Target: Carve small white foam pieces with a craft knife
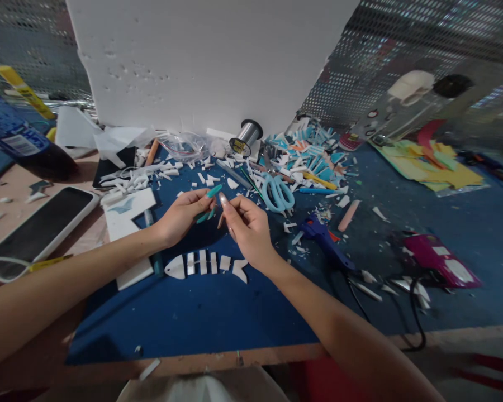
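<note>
Left hand (pixel 183 219) and right hand (pixel 254 229) close together, fingers narrow; cannot tell whether either grips anything. White fish pieces (pixel 203 262) lie on blue worktop (pixel 184 324).

This is a small craft workshop, to judge by the blue mat (pixel 193 329) strewn with scraps (pixel 318 156), scissors (pixel 279 195), a glue gun (pixel 324 240), a spool (pixel 248 135), paper (pixel 411 167) and white fish pieces (pixel 203 262), with what seems, through the blur, perforated mesh (pixel 354 67) behind.
</note>
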